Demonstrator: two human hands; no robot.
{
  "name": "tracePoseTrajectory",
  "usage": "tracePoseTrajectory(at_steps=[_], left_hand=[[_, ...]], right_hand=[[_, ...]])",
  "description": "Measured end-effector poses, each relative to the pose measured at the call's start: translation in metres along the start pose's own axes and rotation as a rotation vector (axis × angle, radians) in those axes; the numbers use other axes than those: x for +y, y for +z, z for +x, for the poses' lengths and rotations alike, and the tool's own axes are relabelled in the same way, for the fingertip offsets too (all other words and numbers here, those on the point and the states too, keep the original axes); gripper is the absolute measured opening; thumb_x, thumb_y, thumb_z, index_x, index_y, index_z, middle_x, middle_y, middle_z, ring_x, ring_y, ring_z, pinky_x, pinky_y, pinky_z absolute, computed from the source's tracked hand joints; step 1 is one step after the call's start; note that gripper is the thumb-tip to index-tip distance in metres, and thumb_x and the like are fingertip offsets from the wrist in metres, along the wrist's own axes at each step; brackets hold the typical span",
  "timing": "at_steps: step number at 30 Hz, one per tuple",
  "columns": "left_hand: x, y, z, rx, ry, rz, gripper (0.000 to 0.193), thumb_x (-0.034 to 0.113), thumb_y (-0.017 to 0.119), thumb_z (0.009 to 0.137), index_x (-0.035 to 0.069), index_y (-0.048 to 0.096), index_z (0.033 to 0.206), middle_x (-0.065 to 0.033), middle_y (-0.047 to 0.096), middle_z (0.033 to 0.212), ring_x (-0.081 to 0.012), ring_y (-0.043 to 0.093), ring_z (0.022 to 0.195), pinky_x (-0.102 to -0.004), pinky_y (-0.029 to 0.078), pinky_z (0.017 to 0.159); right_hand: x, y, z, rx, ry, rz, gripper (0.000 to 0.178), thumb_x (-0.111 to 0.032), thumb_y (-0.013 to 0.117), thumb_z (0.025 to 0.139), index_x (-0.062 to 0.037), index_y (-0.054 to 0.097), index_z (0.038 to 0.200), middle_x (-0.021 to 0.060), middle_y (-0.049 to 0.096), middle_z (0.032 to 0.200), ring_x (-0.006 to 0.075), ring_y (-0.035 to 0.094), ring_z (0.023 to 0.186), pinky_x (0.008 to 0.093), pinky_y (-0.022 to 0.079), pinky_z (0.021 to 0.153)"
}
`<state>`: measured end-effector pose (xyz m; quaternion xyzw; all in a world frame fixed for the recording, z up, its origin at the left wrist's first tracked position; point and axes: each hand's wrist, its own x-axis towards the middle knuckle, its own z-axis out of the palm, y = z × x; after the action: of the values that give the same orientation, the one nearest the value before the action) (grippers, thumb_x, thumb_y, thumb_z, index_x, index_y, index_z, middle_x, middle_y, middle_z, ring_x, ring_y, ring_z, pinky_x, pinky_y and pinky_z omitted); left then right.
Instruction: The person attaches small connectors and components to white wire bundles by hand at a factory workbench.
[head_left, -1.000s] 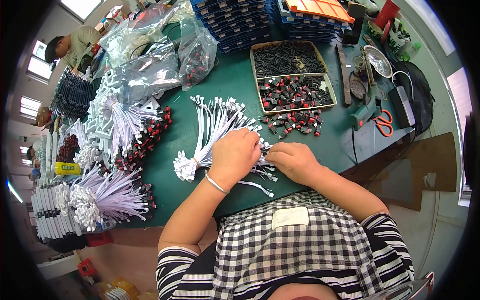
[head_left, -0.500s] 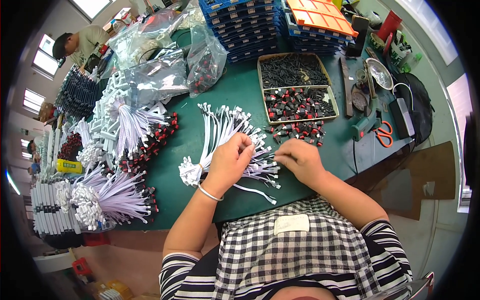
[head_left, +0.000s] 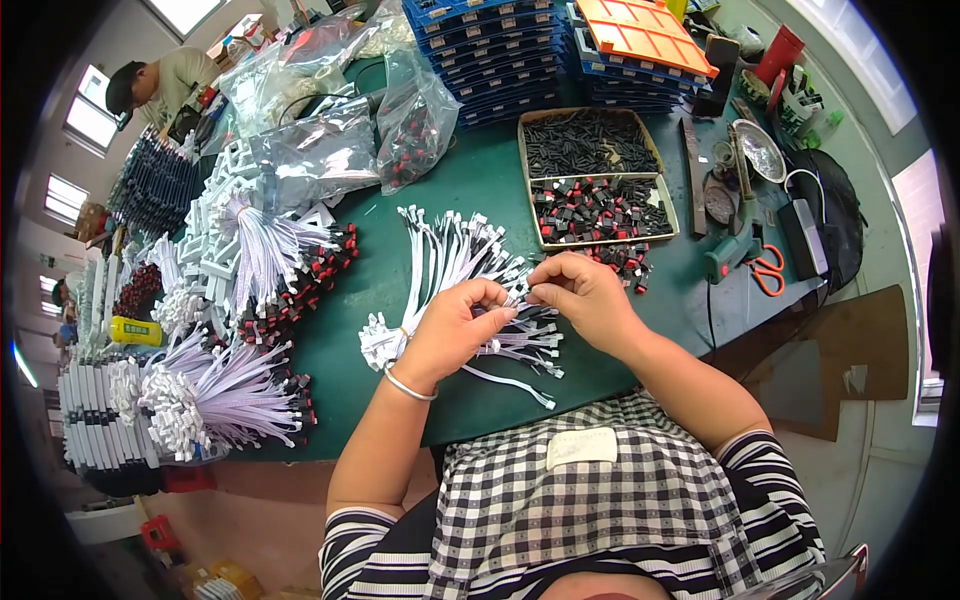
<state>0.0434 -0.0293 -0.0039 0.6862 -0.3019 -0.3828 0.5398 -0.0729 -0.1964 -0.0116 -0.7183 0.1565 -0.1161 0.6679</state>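
Note:
A fanned bundle of thin white cables (head_left: 430,262) with small white connectors lies on the green table (head_left: 345,395) in front of me. My left hand (head_left: 462,322) is over the bundle, thumb and forefinger pinched on the end of a white cable. Close against it, my right hand (head_left: 585,298) has its thumb and forefinger closed in a pinch; whatever is between them is too small to make out. Just beyond the right hand, a pile of small black-and-red parts (head_left: 632,262) lies loose by a shallow box (head_left: 672,208) of similar parts and black sleeves.
Cable bundles (head_left: 235,385) and white plastic pieces are heaped at the left. Blue trays (head_left: 485,60) are stacked at the back, beside clear plastic bags (head_left: 330,150). On the right lie a green heat gun (head_left: 728,258) and orange-handled scissors (head_left: 768,270). A co-worker (head_left: 165,85) is at the far left.
My right hand has moved left and slightly up, from near the cable ends to meet my left hand. The left hand has shifted slightly down and tilted toward it.

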Motion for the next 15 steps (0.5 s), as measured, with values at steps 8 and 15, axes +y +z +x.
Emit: tracePoseTrajectory(at_steps=[8, 15], left_hand=[[0.0012, 0.0001, 0.001, -0.019, -0.032, -0.002, 0.012, 0.013, 0.066, 0.088, 0.002, 0.063, 0.093, 0.0048, 0.057, 0.075, -0.0017, 0.048, 0.061, -0.0185, 0.04, 0.052], [0.0035, 0.0017, 0.0004, -0.006, -0.026, 0.007, 0.012, 0.012, 0.065, 0.088, 0.002, 0.063, 0.094, 0.0048, 0.057, 0.074, -0.0019, 0.048, 0.061, -0.0186, 0.04, 0.052]], right_hand=[[-0.0007, 0.0003, -0.0005, -0.016, 0.025, 0.066, 0.008, -0.003, 0.065, 0.085, -0.0012, 0.064, 0.093, 0.0003, 0.064, 0.085, 0.0057, 0.058, 0.078, 0.0222, 0.049, 0.07], [-0.0021, 0.0024, -0.0016, -0.014, -0.002, 0.073, 0.008, -0.003, 0.065, 0.085, -0.0005, 0.065, 0.092, 0.0, 0.064, 0.084, 0.0049, 0.057, 0.076, 0.022, 0.048, 0.069]])
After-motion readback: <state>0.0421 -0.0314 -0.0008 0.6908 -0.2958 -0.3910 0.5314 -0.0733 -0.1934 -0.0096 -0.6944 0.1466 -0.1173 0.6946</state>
